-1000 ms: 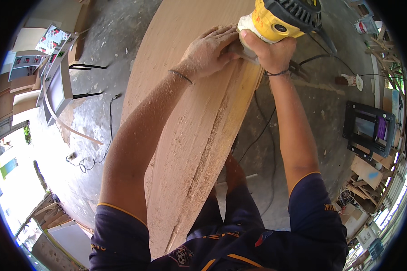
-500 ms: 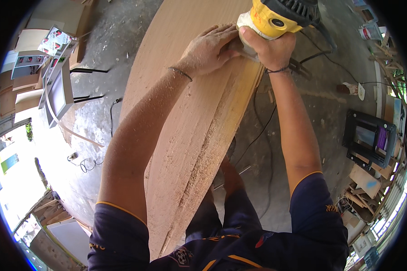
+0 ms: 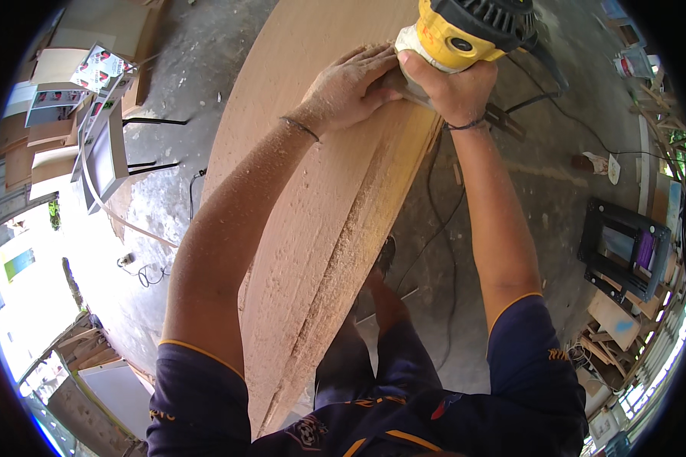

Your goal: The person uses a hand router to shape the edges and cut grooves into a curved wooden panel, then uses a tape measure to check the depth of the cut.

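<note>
A yellow and black power router (image 3: 457,44) with a whitish wrap round its lower housing stands on a long curved wooden board (image 3: 282,236), at the board's right edge. My right hand (image 3: 457,87) is closed round the router's near side, thumb on the wrapped part. From the left, my left hand (image 3: 354,84) rests on the board and holds the router's base between stretched fingers and thumb; the fingertips are partly hidden. Sawdust coats my left forearm and lies along a stepped ridge (image 3: 331,282) near the board's right edge. The router's bit is out of sight.
A black cord (image 3: 579,122) trails from the router across the concrete floor (image 3: 526,198). On the right lie a black frame (image 3: 587,236) and scrap wood (image 3: 613,320). A white table-like piece with black legs (image 3: 110,156) stands at the left, beside stacked boards. My legs are beside the board.
The router and both hands have shifted slightly left in the view. Both hands keep their places on the router.
</note>
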Tool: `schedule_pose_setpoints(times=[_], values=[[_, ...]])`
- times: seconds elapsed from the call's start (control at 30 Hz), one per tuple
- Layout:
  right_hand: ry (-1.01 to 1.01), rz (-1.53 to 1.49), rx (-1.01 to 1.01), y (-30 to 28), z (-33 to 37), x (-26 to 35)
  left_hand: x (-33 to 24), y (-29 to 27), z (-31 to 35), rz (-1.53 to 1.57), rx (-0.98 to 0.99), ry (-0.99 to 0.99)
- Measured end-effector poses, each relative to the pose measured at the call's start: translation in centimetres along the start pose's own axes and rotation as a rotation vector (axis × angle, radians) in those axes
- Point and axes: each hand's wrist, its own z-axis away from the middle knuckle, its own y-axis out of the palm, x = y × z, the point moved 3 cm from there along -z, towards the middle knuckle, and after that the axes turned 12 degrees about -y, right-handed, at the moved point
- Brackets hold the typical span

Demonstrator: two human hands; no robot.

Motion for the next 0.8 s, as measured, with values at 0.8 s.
schedule_pose_setpoints(times=[0.8], values=[[-0.044,0.022,0.022,-1.2,-3.7,-4.1,1.1,0.2,-5.2,-0.055,-0.054,0.056]])
